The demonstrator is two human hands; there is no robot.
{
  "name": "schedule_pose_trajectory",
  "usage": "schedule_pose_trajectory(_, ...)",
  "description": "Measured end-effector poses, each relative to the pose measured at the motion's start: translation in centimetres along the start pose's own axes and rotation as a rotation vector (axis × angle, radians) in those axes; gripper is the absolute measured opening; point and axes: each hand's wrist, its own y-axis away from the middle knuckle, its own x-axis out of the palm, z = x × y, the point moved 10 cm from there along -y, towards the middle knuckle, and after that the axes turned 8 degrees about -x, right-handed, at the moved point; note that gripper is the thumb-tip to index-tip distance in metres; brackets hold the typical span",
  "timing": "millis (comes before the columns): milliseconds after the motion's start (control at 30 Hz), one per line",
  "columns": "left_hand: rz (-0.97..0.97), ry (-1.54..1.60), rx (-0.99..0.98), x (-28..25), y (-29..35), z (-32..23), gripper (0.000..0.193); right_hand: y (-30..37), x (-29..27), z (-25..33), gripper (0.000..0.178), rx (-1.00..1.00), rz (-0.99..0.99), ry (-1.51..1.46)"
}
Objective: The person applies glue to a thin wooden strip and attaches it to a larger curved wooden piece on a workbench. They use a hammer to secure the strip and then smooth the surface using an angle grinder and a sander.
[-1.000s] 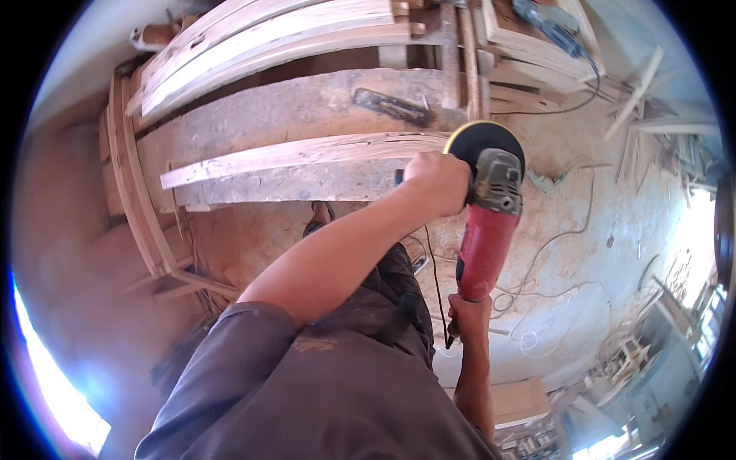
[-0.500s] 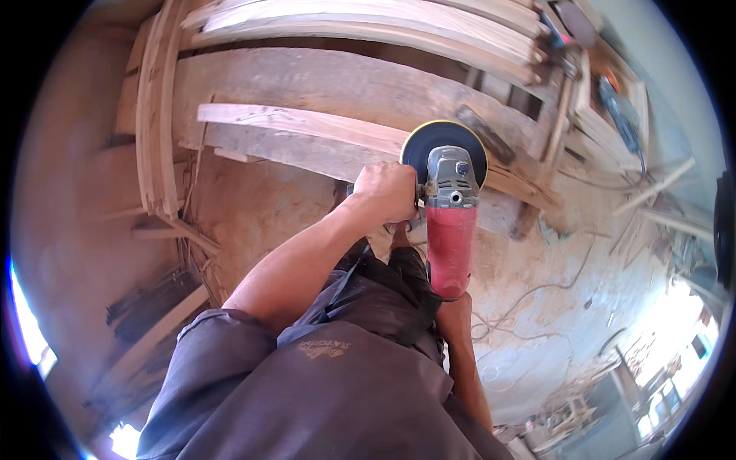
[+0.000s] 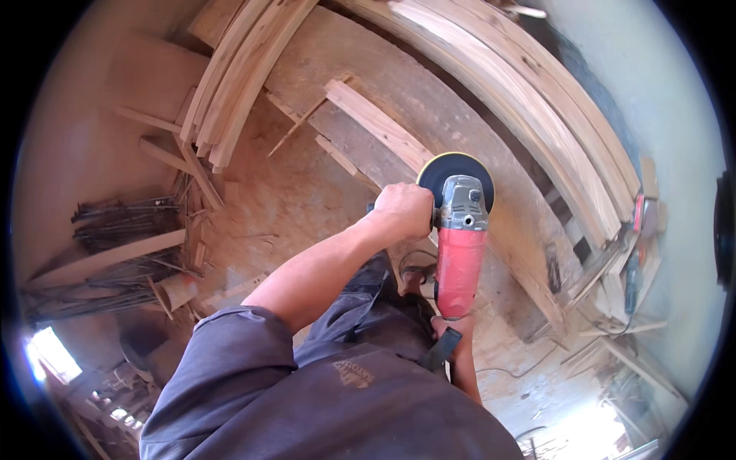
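Note:
A red and grey angle sander (image 3: 461, 261) with a round black disc (image 3: 443, 170), edged in yellow, is in both my hands. My left hand (image 3: 405, 211) is closed round its side handle, close to the disc. At the rear end of the red body, my right hand (image 3: 454, 331) is wrapped round the grip, partly hidden by the tool. The disc overlaps the near end of a pale wooden strip (image 3: 376, 123); whether they touch, I cannot tell. That strip lies along a wide worn plank (image 3: 399, 61).
Long boards (image 3: 521, 92) are stacked beyond the plank, with more boards (image 3: 249, 69) across its left end. Dark rods (image 3: 126, 222) and offcuts lie at the left. A cable (image 3: 514, 374) runs over the floor right of me. Another power tool (image 3: 632, 280) rests at the far right.
My view has turned to the left, so the plank and boards now slant down to the right. Both hands keep hold of the sander, its disc still at the strip.

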Motion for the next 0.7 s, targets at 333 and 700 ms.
schedule_pose_trajectory(333,0.015,0.059,-0.14,-8.0,-3.8,13.4,0.027,-6.6,10.0,12.3,0.014,-0.038,0.06,0.321)
schedule_pose_trajectory(700,-0.264,0.073,-0.425,-14.3,-4.7,27.1,0.03,-13.7,20.1,21.9,0.031,-0.295,0.286,0.571)
